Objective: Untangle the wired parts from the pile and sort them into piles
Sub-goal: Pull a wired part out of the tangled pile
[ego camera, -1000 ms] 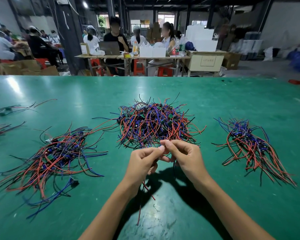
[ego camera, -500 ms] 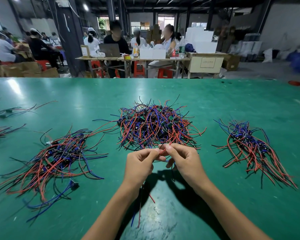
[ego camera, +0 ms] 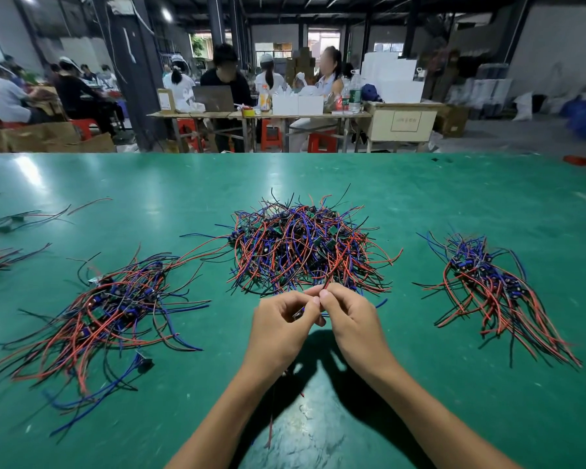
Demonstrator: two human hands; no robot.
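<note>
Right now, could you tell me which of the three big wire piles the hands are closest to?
The middle pile. Both hands work at its near edge, while the left pile and right pile lie well off to either side.

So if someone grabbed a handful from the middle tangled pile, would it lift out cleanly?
Probably not: the middle pile is thin crossing wires, so neighbours would likely drag along. The wires look floppy, trailing limply below the hands. It seems light, since only fingertips pinch one part.
</note>
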